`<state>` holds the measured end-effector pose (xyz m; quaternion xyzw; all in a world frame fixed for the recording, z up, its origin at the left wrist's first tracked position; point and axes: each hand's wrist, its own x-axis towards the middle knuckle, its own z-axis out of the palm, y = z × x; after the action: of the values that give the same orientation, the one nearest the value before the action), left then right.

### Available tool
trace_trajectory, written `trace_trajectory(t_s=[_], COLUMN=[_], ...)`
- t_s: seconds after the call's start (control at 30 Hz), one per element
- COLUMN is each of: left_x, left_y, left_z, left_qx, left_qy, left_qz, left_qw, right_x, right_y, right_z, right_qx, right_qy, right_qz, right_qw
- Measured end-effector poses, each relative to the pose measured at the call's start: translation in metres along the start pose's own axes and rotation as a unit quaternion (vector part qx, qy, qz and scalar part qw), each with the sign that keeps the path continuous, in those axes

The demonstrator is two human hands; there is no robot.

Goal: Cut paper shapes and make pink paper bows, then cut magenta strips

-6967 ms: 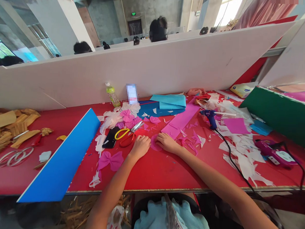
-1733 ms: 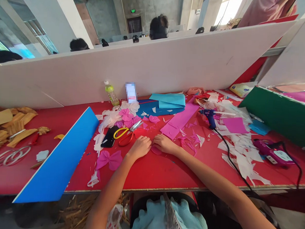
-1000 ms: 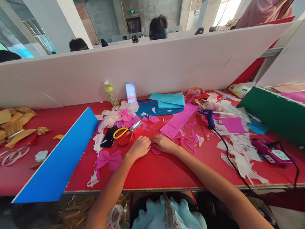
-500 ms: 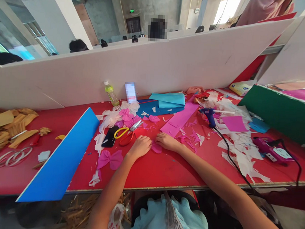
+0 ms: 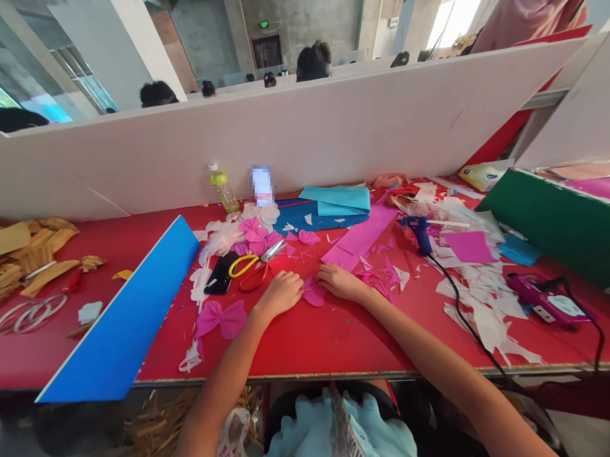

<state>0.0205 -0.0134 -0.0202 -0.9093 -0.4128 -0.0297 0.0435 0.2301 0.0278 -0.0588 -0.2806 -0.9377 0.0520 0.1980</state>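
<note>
Between my two hands is a small pink paper petal [image 5: 313, 292], low over the red tabletop. My left hand [image 5: 283, 292] has its fingers curled together at the petal's left edge. My right hand [image 5: 342, 282] pinches it at the upper right; the fingertips are partly hidden. Just beyond my left hand lie scissors [image 5: 256, 261] with yellow and red handles, blades spread. A pink paper bow shape [image 5: 222, 319] rests left of my left forearm. A long pink paper strip [image 5: 352, 247] stretches away behind my right hand, with pink scraps [image 5: 376, 279] beside it.
A blue board [image 5: 126, 315] stands at the left and a green board [image 5: 545, 230] at the right. A glue gun [image 5: 419, 231] trails its cord among white scraps. Further back are a bottle [image 5: 223, 187], a phone [image 5: 262, 185] and folded light-blue paper [image 5: 341, 200] near the white partition [image 5: 288, 134].
My right hand has shifted slightly to the right, and more of the pink petal shows between my hands. My left hand has hardly moved.
</note>
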Motion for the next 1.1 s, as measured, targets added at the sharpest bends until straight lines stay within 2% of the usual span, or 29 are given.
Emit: trace_trajectory(t_s=[0.37,0.57,0.77,1.0,1.1], left_x=[0.000,0.001,0.003,0.002,0.002], left_y=[-0.003,0.000,-0.001,-0.002,-0.002], left_z=[0.001,0.005,0.006,0.005,0.005], left_qx=[-0.005,-0.003,-0.016,-0.023,-0.030], left_qy=[-0.002,0.017,0.000,-0.004,-0.006], left_qz=[-0.018,-0.052,-0.072,-0.068,-0.069], left_qw=[1.000,0.998,0.997,0.997,0.997], right_x=[-0.003,-0.001,0.002,0.003,0.002], right_y=[0.008,-0.001,-0.015,-0.009,-0.006], right_z=[-0.002,-0.003,-0.001,0.003,0.005], right_qx=[-0.049,-0.060,-0.034,0.029,0.035], right_qy=[0.001,0.052,0.013,0.003,-0.001], right_qz=[0.006,0.006,-0.024,0.027,0.025], right_qw=[0.999,0.997,0.999,0.999,0.999])
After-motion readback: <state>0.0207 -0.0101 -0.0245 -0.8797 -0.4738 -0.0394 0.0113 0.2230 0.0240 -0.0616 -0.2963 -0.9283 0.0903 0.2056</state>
